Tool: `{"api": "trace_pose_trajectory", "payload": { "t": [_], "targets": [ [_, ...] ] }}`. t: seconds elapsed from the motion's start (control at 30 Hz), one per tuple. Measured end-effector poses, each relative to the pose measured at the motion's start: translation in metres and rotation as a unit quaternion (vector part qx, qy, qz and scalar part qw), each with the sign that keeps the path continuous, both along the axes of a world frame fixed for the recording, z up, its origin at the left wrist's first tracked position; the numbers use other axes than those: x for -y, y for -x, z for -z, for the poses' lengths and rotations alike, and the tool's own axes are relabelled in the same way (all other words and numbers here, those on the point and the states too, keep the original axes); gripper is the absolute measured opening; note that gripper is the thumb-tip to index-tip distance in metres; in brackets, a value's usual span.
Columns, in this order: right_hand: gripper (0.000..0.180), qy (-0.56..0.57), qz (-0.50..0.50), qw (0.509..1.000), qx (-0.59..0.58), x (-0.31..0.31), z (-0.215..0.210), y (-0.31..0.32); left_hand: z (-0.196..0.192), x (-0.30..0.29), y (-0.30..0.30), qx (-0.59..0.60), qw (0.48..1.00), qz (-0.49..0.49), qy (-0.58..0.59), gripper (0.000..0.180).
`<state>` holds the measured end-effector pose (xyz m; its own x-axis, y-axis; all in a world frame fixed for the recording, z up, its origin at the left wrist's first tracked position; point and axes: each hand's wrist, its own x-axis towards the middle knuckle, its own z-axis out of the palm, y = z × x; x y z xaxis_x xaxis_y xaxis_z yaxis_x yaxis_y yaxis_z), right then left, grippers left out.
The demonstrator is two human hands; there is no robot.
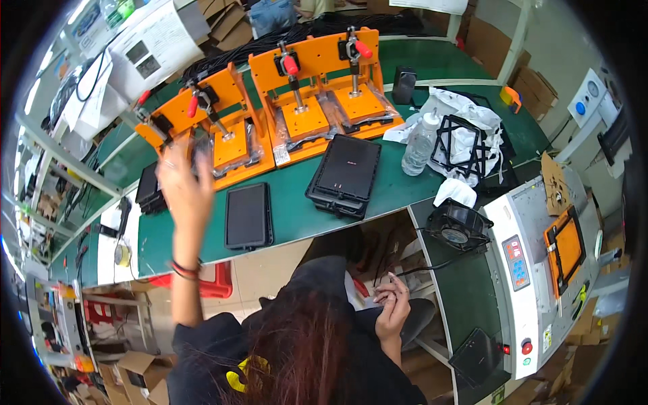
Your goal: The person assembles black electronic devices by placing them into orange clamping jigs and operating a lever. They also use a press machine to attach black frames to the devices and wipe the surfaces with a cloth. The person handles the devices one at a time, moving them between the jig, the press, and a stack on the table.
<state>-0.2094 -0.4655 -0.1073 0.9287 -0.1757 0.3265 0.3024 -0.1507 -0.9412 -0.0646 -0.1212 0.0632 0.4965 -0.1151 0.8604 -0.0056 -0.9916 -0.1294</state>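
Observation:
My left hand [183,179] is raised over the green bench [297,219], blurred, fingers spread and holding nothing. It is right at the left orange clamp jig [226,128], next to its red-tipped lever [193,105]. A flat black panel [248,216] lies on the bench just right of my forearm. My right hand [393,307] rests low by my lap with fingers loosely curled, nothing in it. Two more orange clamp jigs [297,111] [356,88] stand further right. A stack of black trays [344,174] sits in front of them.
A clear water bottle [420,143], black square frames [462,145] on white bags and a small black fan [457,229] lie to the right. A white machine [523,270] holds an orange plate [563,246]. Another black stack [148,189] sits far left, with a red stool [214,280] below the bench.

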Motion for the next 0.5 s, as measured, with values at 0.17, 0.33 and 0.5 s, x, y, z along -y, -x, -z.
{"api": "trace_pose_trajectory", "payload": {
  "t": [0.17, 0.33, 0.5],
  "targets": [
    [0.03, -0.017, -0.017, 0.999, -0.029, 0.005, -0.001, 0.008, -0.086, -0.217, -0.083, -0.018, 0.965, -0.189, 0.181, 0.059],
    [0.029, 0.009, -0.02, 0.999, -0.037, -0.013, 0.002, -0.008, -0.105, -0.301, -0.17, -0.241, 0.756, 0.05, 0.606, 0.083],
    [0.026, 0.038, -0.026, 0.996, -0.081, -0.044, 0.006, -0.029, -0.126, -0.306, -0.17, -0.107, 0.633, 0.261, 0.721, 0.073]
  ]
}}
